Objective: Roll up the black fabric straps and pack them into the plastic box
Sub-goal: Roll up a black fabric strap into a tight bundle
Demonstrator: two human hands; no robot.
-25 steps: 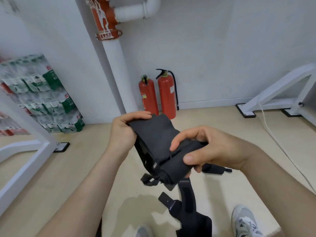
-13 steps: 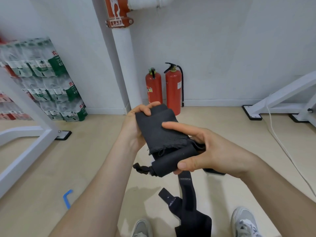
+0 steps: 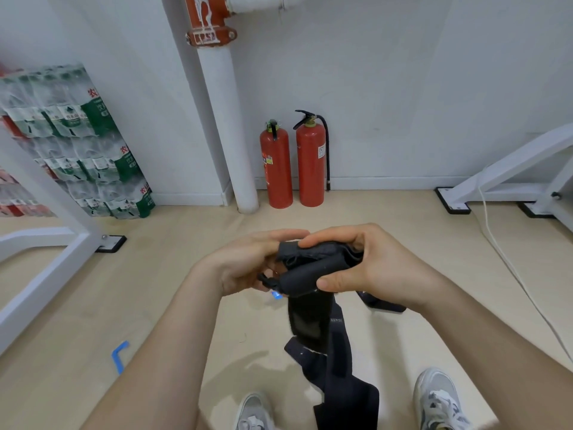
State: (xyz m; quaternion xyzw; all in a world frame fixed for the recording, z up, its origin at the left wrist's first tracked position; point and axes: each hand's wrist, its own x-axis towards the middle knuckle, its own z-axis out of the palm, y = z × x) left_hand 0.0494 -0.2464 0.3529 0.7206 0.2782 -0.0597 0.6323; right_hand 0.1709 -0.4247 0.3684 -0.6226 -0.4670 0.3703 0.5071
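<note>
Mid-frame, my left hand (image 3: 245, 262) and right hand (image 3: 372, 268) both grip the strap (image 3: 302, 276), fingers curled round its half-rolled end. Long tail (image 3: 339, 377) hangs at lower centre, no box in sight, so I reckon packing's all left.

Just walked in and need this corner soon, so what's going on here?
A person is rolling up a black fabric strap. The left-hand grip and right-hand grip both hold the rolled part, while the unrolled tail hangs down toward the floor between their shoes. The plastic box is not in view.
</note>
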